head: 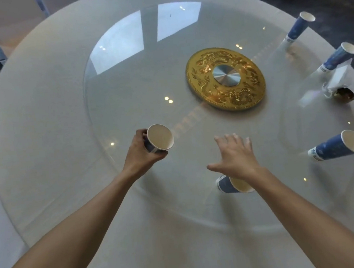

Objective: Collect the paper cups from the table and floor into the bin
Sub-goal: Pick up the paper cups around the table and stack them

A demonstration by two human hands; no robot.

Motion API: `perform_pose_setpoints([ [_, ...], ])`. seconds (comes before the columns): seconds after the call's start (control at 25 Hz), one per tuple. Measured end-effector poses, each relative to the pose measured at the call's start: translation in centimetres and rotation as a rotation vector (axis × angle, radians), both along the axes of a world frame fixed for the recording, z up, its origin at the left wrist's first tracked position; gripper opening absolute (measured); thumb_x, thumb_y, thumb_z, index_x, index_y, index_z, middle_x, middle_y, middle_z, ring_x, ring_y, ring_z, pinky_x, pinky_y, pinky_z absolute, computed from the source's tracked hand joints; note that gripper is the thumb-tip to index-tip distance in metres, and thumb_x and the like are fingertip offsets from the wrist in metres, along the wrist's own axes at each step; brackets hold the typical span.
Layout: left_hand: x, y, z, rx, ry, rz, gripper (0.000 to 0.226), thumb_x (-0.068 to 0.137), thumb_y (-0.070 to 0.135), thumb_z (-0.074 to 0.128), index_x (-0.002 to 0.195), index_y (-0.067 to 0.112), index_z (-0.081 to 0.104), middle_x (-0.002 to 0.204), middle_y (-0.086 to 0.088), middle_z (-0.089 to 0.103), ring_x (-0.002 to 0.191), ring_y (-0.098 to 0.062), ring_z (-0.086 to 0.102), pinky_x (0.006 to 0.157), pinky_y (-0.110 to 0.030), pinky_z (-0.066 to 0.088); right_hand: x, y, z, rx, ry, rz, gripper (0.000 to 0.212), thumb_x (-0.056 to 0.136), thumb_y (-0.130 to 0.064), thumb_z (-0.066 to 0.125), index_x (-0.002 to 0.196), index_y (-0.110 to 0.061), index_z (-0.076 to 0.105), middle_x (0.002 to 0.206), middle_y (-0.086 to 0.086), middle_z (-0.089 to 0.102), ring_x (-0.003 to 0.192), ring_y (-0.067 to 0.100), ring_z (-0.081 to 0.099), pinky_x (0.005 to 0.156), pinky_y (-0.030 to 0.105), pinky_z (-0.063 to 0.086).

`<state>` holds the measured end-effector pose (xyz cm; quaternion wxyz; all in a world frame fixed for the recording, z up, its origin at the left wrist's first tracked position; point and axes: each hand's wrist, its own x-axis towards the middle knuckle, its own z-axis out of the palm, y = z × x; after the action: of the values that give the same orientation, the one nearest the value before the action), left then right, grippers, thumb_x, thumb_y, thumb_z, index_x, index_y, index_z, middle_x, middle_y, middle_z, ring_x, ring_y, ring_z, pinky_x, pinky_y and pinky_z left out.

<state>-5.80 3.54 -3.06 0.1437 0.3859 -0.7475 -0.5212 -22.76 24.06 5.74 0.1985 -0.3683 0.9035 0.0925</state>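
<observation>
Here, one blue paper cup [158,138] is clamped in the left hand [139,152] above the near-left part of the glass turntable [121,78], its white mouth facing the camera. The right hand [235,154] hovers with fingers spread apart, holding nothing, just above a second cup [227,186] standing on the glass. A third cup [338,146] stands near the right edge, and two more cups [299,27] [339,56] stand farther back on the right. A gold disc [225,78] sits at the centre of the round bench [36,105].
</observation>
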Motion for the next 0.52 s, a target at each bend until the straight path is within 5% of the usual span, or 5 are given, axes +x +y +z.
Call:
perform_pose_setpoints([
  [0.12,-0.9,2.6,-0.6,0.026,0.006,-0.058,0.075,0.067,0.027,0.095,0.126,0.029,0.051,0.118,-0.001,0.065,0.102,-0.015,0.067,0.075,-0.014,0.050,-1.1,4.0,0.0,0.085,-0.060,-0.146,0.114,0.072,-0.072,0.068,0.162,-0.029,0.013,0.168,0.013,0.016,0.156,0.036,0.006,0.121,0.062,0.011],
  [0.24,-1.4,5.0,-0.4,0.044,-0.014,-0.106,0.074,0.069,0.027,0.094,0.131,0.030,0.053,0.118,0.007,0.062,0.100,-0.003,0.065,0.071,-0.007,0.049,-1.1,6.4,0.1,0.048,-0.219,-0.300,0.116,0.069,-0.061,0.072,0.162,-0.027,0.011,0.159,0.014,0.025,0.148,0.037,0.025,0.114,0.052,0.034],
  [0.36,-1.8,7.2,-0.2,-0.005,-0.048,-0.183,0.072,0.068,0.030,0.093,0.130,0.029,0.056,0.119,0.008,0.057,0.104,-0.010,0.062,0.076,-0.009,0.043,-0.5,7.7,0.2,0.001,-0.310,-0.367,0.098,0.071,-0.050,0.066,0.154,-0.017,0.025,0.144,0.015,0.039,0.132,0.038,0.046,0.100,0.041,0.047],
  [0.52,-1.8,9.9,0.4,-0.022,-0.089,-0.317,0.081,0.069,0.030,0.092,0.139,0.028,0.053,0.125,0.004,0.049,0.109,-0.011,0.059,0.079,-0.004,0.039,-0.3,9.5,1.7,-0.267,-0.158,-0.431,0.076,0.077,-0.053,0.068,0.135,-0.011,0.042,0.133,0.010,0.047,0.125,0.032,0.048,0.093,0.040,0.043],
])
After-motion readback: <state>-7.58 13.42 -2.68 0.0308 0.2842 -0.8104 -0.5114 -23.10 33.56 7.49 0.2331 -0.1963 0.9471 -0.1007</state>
